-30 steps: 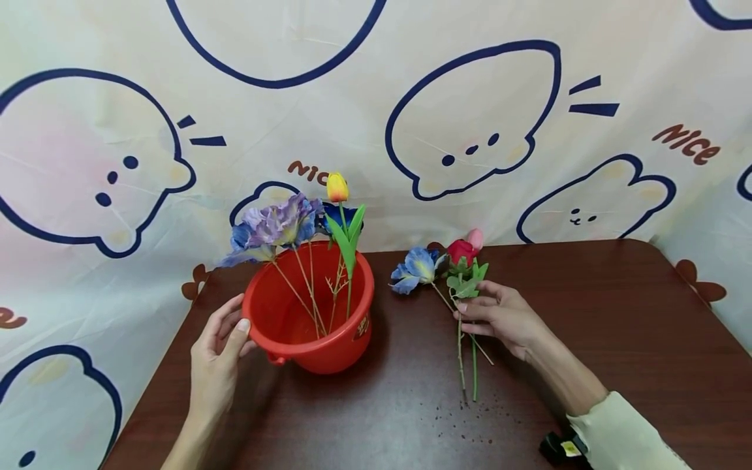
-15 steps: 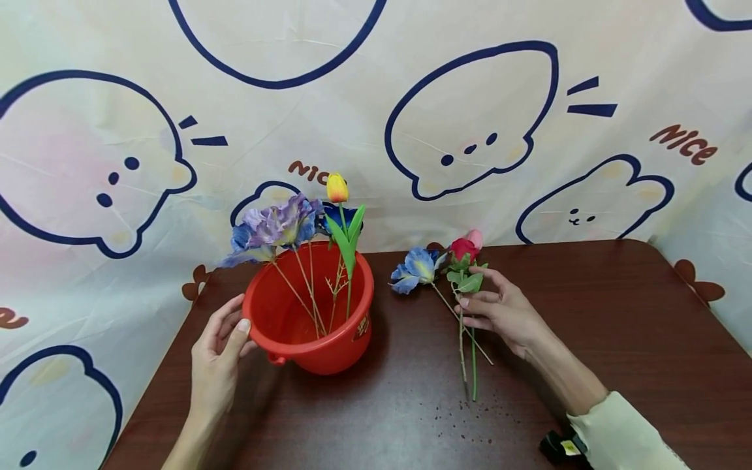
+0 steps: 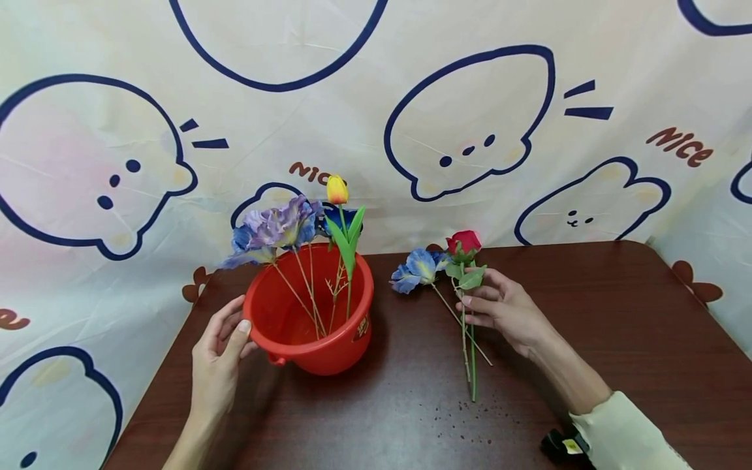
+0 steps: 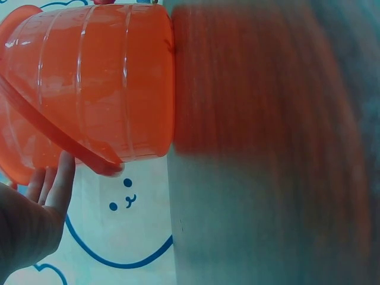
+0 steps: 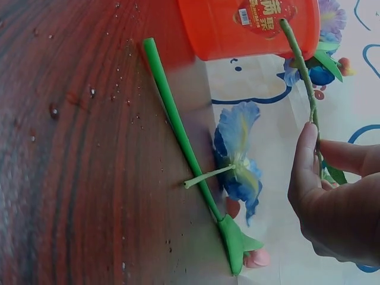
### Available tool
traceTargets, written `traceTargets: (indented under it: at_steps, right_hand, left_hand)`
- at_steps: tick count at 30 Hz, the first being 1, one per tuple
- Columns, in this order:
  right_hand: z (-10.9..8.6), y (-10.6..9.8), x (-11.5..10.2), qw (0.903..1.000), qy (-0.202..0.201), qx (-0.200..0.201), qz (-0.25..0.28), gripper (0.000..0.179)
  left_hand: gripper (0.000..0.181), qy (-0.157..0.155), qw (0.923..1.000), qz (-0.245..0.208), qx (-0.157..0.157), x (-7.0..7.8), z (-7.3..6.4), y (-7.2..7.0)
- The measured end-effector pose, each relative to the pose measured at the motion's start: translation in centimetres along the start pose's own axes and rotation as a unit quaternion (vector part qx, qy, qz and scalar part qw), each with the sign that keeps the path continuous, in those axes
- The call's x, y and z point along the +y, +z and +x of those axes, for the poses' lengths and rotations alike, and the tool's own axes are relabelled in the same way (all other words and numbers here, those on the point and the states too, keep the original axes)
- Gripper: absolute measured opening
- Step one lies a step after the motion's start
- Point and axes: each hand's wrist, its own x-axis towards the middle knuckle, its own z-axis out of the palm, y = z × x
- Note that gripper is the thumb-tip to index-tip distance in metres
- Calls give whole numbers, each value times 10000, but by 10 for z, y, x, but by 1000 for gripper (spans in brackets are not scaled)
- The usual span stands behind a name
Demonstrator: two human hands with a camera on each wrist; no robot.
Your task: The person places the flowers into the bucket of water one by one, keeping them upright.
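My left hand [image 3: 216, 352] holds the left rim of a red plastic bucket [image 3: 329, 356], thumb at the rim and fingers against the outer side. In the bucket stand purple-blue flowers [image 3: 282, 225], a dark blue bloom [image 3: 343, 222] and a yellow-orange tulip [image 3: 337, 189], all artificial. My right hand [image 3: 510, 314] pinches the stem of a red artificial rose [image 3: 463, 243]; in the right wrist view this stem [image 5: 306, 77] is lifted off the table. Beneath it lie a blue iris [image 3: 420, 266] and a pink tulip [image 5: 256, 258], their stems crossing. The tulip's bloom is hidden in the head view.
Dark droplets or crumbs [image 3: 464, 421] are scattered on the brown table [image 3: 364, 431] in front of the flowers. A small black device [image 3: 561, 446] sits by the right sleeve [image 3: 623, 431]. A printed cloth [image 3: 470, 98] hangs behind the table.
My right hand has turned and raised the rose slightly; its stem end has moved up and right, and its bloom now covers the pink tulip. The left hand and bucket have stayed put.
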Motion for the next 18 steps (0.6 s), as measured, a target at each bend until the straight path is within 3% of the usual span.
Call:
traceTargets:
  at_steps: [18]
  right_hand:
    - [-3, -1, -6, 9993, -137, 342, -109, 70]
  left_hand:
    - [45, 78, 9999, -55, -35, -1, 0, 0]
